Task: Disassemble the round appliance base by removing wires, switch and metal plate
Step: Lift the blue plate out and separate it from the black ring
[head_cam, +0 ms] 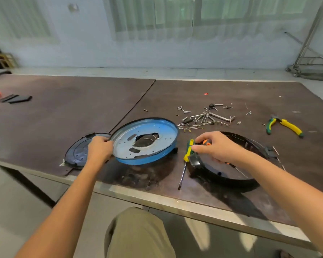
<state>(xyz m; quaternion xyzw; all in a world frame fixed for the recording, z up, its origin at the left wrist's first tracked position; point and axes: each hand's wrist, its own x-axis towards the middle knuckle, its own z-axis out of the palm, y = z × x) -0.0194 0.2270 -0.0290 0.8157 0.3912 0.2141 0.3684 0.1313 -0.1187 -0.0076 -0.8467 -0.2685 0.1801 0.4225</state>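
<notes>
Gripping hand: my left hand point(101, 148), fingers clamped on the blue metal plate point(153, 127) at its rim.
My right hand point(214, 146): fingertips at the yellow screwdriver point(188, 149); grip I cannot tell.

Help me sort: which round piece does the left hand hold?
The blue metal plate in the middle; the left hand grips its rim. The cover and ring are black.

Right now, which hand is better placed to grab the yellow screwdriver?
Likely the right hand: it sits at the yellow screwdriver's handle, while the left hand grips the blue plate's rim.
</notes>
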